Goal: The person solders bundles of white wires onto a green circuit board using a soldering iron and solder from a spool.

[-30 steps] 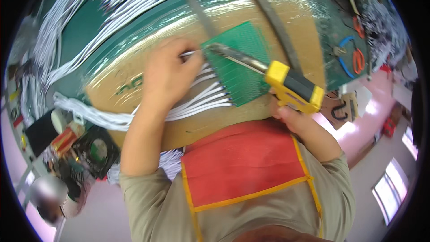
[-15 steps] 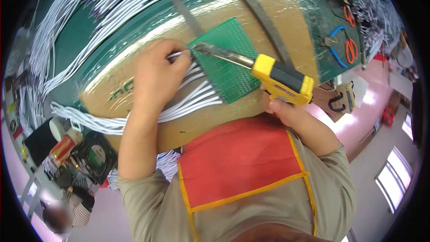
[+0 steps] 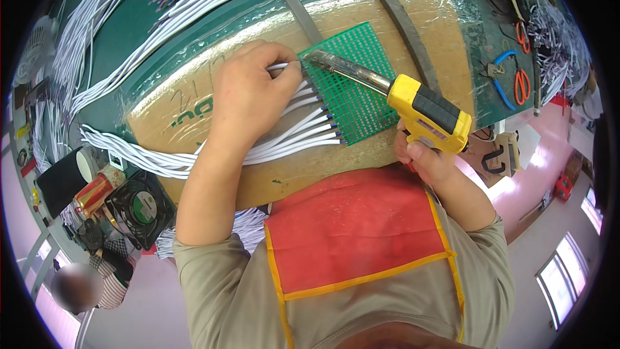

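Note:
My left hand [image 3: 255,87] is closed, pinching a white cable [image 3: 279,66] between thumb and forefinger at the upper left edge of a green perforated circuit board [image 3: 361,94]. In my right hand [image 3: 426,155] is a yellow and black soldering gun [image 3: 429,113], gripped by its handle. Its metal barrel slants left over the board, and the tip [image 3: 313,56] is near the cable's end; whether they touch I cannot tell. Several more white cables [image 3: 290,145] run from the left to the board's left edge, below my left hand, their dark ends at the board.
Under the board lies brown cardboard [image 3: 200,97] beneath clear film. Two flat metal bars [image 3: 403,26] lie beyond it. Bundles of white cables [image 3: 97,32] fill the far left. Cutters with blue handles [image 3: 500,81] and orange-handled scissors [image 3: 522,87] lie right. A black fan [image 3: 139,210] stands lower left.
The whole view has shifted, so board, hands and tools all appear a little farther right. My left hand still pinches the cable, and the soldering gun stays over the same corner of the board.

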A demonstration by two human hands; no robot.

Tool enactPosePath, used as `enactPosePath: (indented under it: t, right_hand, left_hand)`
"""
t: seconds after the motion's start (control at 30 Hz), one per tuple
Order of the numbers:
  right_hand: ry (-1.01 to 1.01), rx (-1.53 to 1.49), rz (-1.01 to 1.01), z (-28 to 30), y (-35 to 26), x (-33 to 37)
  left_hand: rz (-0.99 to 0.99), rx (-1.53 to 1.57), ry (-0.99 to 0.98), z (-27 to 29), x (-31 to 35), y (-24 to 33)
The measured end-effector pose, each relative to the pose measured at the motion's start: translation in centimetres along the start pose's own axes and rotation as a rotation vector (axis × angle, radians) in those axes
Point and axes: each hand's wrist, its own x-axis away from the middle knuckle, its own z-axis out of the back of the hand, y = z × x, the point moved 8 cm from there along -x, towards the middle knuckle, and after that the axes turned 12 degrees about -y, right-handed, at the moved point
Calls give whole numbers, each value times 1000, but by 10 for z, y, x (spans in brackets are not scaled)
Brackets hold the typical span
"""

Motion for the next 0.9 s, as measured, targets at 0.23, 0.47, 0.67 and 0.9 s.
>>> enactPosePath:
  t: [0.23, 0.47, 0.67, 0.9]
  right_hand:
    - [19, 44, 52, 1, -2, -1]
    - [-1, 40, 12, 2, 1, 2]
    - [-123, 29, 28, 1, 1, 2]
    - [-7, -41, 24, 0, 1, 4]
  left_hand:
    - [58, -42, -52, -2, 0, -2]
    - [55, -54, -46, -2, 0, -1]
    - [48, -51, -40, -1, 0, -1]
    - [48, -46, -50, -2, 0, -2]
